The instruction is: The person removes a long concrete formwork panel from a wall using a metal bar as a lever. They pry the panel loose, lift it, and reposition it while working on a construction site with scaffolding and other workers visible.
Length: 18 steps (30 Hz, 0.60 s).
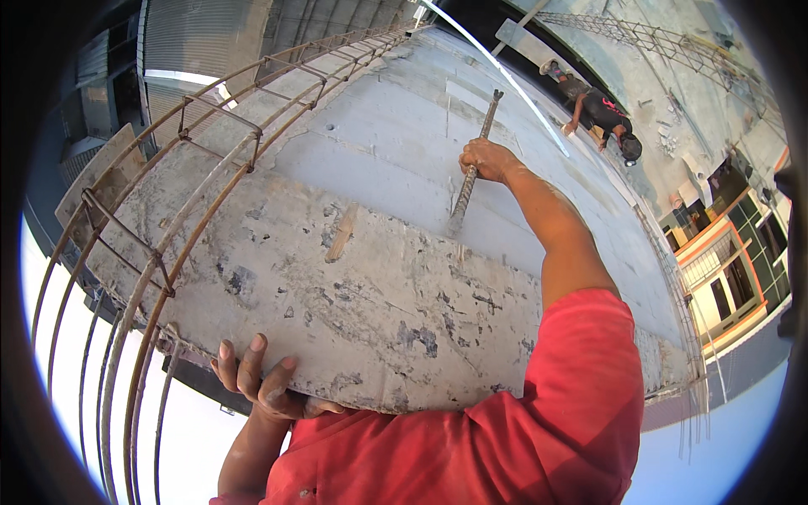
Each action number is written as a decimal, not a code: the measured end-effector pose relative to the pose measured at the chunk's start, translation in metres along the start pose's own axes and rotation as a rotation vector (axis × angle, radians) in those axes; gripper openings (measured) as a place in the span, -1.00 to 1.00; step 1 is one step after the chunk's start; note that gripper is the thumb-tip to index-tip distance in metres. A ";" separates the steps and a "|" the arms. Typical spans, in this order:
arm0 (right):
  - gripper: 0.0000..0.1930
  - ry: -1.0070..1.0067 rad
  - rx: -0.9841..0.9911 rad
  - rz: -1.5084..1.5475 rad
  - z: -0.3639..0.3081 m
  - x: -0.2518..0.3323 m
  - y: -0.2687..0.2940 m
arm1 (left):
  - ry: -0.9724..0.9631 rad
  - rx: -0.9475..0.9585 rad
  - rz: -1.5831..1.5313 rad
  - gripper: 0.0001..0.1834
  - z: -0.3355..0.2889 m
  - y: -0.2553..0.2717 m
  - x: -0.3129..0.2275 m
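Item: ribbed grey steel reinforcing bar, short length, held upright-tilted against the pale grey concrete slab; its lower end touches the slab face near the middle, its upper end points away from the person.

Right hand: fist wrapped tight around the bar at about mid-length; arm extended, red sleeve at the shoulder.

Left hand: fingers curled up over the slab's near, chipped and stained edge, pressed against it; nothing else is pinched in it.

Surroundings: rusty brown rebar cage of long rods and square ties running along the slab's left edge and curving down past it. Small wooden strip lying on the slab, left of the bar and well apart from it. Thin white line crossing the slab beyond the bar. A second rebar cage lies at upper right.

Other persons: one worker in a dark shirt, bent over, beyond the slab's far side, well apart from both hands.
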State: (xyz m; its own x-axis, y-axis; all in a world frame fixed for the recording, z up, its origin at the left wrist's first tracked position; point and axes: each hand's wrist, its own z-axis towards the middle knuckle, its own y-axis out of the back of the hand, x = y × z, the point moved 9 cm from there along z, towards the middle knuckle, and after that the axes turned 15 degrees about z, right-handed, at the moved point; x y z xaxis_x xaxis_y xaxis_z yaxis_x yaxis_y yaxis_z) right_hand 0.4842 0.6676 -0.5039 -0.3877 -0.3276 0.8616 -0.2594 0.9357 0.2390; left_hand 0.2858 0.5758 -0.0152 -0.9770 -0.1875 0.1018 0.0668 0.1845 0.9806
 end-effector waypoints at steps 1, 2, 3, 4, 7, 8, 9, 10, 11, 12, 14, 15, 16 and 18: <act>-0.96 0.052 0.020 -0.098 -0.001 0.002 -0.002 | -0.001 -0.015 -0.003 -0.18 0.000 0.001 0.000; -0.96 0.017 -0.007 -0.100 -0.002 -0.006 0.003 | 0.002 -0.011 0.012 -0.18 -0.001 0.001 0.001; -0.95 0.009 -0.022 -0.077 -0.005 -0.011 0.008 | -0.015 -0.007 0.023 -0.18 -0.001 0.001 0.000; -0.94 -0.016 -0.015 -0.049 -0.009 -0.018 0.010 | -0.018 -0.005 0.025 -0.18 -0.001 0.001 0.000; -0.95 -0.044 -0.054 -0.083 -0.021 -0.033 0.024 | -0.032 0.002 0.027 -0.20 -0.002 0.000 0.000; -0.96 -0.042 -0.082 -0.108 -0.023 -0.032 0.027 | -0.033 0.004 0.047 -0.20 -0.002 0.000 -0.001; -0.95 -0.054 -0.081 -0.076 -0.024 -0.032 0.028 | -0.025 -0.001 0.057 -0.20 -0.002 0.001 0.000; -0.95 -0.060 -0.110 -0.040 -0.023 -0.029 0.029 | -0.018 0.013 0.062 -0.20 -0.002 0.000 0.000; -0.94 -0.108 -0.107 -0.012 -0.021 -0.027 0.026 | -0.015 0.008 0.068 -0.20 -0.002 0.000 0.000; -0.94 -0.009 -0.115 0.008 -0.018 -0.011 0.023 | -0.010 0.013 0.069 -0.20 -0.002 -0.001 -0.001; -0.92 0.099 -0.061 0.031 -0.007 0.018 0.008 | -0.002 0.016 0.065 -0.20 -0.002 -0.001 -0.001; -0.92 0.115 -0.056 0.060 -0.004 0.028 0.005 | -0.002 0.013 0.063 -0.20 -0.001 -0.001 -0.001; -0.92 0.124 -0.032 0.091 0.000 0.035 0.001 | 0.009 0.009 0.058 -0.20 -0.001 0.000 0.000; -0.92 0.130 -0.015 0.065 0.002 0.043 0.002 | -0.003 0.000 0.064 -0.19 0.000 0.001 -0.001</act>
State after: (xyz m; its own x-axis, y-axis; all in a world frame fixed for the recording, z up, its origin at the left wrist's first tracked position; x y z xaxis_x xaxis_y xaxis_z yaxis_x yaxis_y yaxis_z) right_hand 0.4653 0.6552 -0.4667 -0.2858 -0.2470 0.9259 -0.2241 0.9566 0.1861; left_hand 0.2868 0.5760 -0.0143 -0.9713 -0.1726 0.1639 0.1291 0.1964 0.9720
